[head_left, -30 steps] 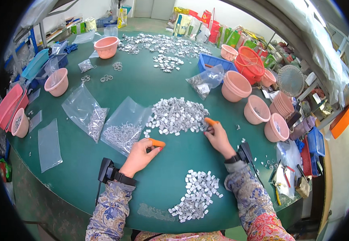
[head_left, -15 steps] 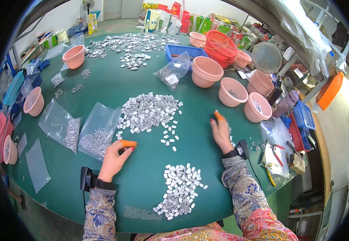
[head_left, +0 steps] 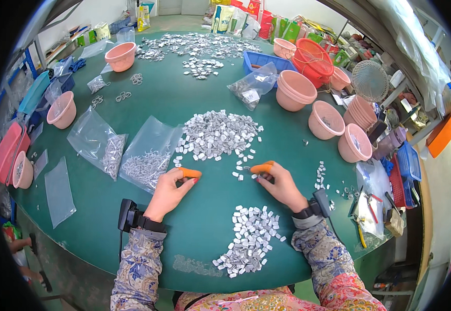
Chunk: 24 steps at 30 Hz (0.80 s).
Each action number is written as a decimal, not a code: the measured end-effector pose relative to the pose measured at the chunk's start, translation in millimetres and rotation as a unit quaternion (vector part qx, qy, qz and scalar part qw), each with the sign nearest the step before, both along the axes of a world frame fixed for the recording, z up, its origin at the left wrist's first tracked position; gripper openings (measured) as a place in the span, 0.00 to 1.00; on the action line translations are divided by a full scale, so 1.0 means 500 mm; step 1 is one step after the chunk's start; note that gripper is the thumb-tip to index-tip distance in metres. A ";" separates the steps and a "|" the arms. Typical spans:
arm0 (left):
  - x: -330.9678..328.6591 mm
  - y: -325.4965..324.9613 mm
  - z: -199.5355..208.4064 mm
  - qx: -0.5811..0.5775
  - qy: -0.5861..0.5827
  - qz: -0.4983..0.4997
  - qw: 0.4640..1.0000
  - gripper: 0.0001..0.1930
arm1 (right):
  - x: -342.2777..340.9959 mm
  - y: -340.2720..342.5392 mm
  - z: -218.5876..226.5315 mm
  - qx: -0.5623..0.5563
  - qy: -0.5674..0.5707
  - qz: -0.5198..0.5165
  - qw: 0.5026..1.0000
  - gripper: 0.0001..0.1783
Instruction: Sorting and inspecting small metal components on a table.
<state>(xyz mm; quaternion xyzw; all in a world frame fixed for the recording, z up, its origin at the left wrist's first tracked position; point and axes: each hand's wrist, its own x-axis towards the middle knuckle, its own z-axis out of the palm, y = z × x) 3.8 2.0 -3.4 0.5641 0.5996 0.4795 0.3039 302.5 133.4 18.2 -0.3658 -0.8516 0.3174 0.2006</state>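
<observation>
The left hand (head_left: 169, 193) rests on the green surface (head_left: 106, 223), its index finger wearing an orange rubber cot (head_left: 190, 172). The fingers are curled together, and a small metal piece may be pinched under them, but I cannot tell this surely. The right hand (head_left: 280, 184) lies to the right, also with an orange cot (head_left: 262, 168), its fingertips pressed down on loose pieces (head_left: 240, 173) at the near edge of the far pile (head_left: 217, 133); its grip looks closed on nothing clear.

The pieces are small, flat, shiny silver rectangles. A second heap, the near pile (head_left: 249, 241), lies between the two forearms, close to the person. To the left are two clear, soft plastic bags (head_left: 132, 155) partly filled with metal parts. Smooth pink round bowls (head_left: 329, 119) stand to the right, far from the hands.

Compared with half a second ago, the right hand has moved nearer and to the left, away from the pile's right edge, and the left hand stays almost in the same place.
</observation>
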 end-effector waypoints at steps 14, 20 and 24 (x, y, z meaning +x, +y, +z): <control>0.000 -0.001 0.004 -0.018 -0.004 0.012 1.000 0.11 | 0.042 -0.038 -0.020 0.109 0.014 -0.067 0.992 0.20; 0.001 0.001 -0.001 -0.029 -0.009 0.011 0.999 0.11 | 0.081 -0.049 -0.032 0.000 0.096 -0.085 0.992 0.20; 0.001 -0.001 0.010 -0.021 -0.004 0.011 1.000 0.11 | 0.101 -0.048 -0.046 -0.046 0.107 -0.138 0.984 0.19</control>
